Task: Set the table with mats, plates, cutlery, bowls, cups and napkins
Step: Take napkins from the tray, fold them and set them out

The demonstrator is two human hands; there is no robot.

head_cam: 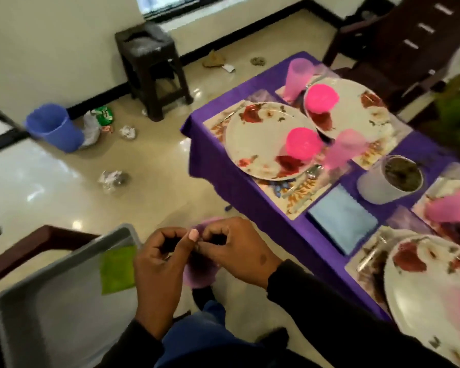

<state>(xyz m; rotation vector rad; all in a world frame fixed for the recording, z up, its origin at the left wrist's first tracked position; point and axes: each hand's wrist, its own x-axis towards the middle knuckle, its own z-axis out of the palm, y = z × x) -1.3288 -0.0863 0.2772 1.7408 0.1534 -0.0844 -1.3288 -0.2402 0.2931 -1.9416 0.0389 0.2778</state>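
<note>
Pinching a purple napkin point(200, 272) between both hands point(197, 254), off the table point(263, 208) edge; nearest bare mat point(367, 258) lies right, nearer the right hand point(237, 249).

One head view looks steeply down, hands point(197, 251) close below, table point(239, 192) at right

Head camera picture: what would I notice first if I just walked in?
Probably the purple tablecloth at right, with flowered plates carrying bright pink bowls. Then, low in the middle, the left hand and right hand pinching a purple napkin beside a grey tray.
</note>
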